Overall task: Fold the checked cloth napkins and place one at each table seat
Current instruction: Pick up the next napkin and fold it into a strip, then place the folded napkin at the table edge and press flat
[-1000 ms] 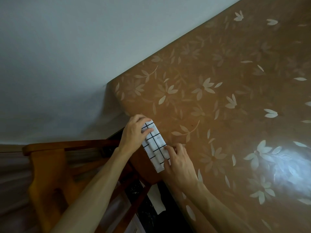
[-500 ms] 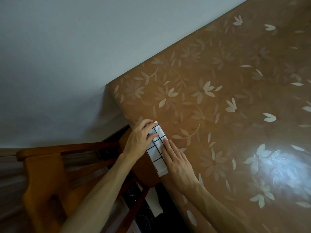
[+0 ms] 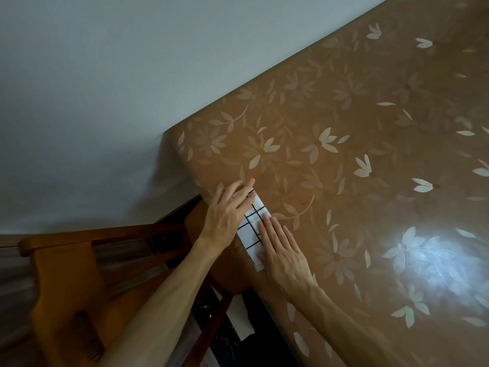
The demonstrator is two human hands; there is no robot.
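A folded white napkin with black checks lies as a narrow strip along the near-left edge of the brown table with pale flower print. My left hand lies flat on the napkin's far end, fingers straight and pointing toward the table corner. My right hand presses flat on its near end, fingers straight. Both hands cover part of the cloth.
A wooden chair stands tucked at the table's left edge, just below the napkin. A pale wall runs along the table's far side. A bright glare patch sits on the table to the right.
My left hand's fingers have straightened from curled over the napkin's far end to lying flat on it. My right hand has slid up flat over the cloth.
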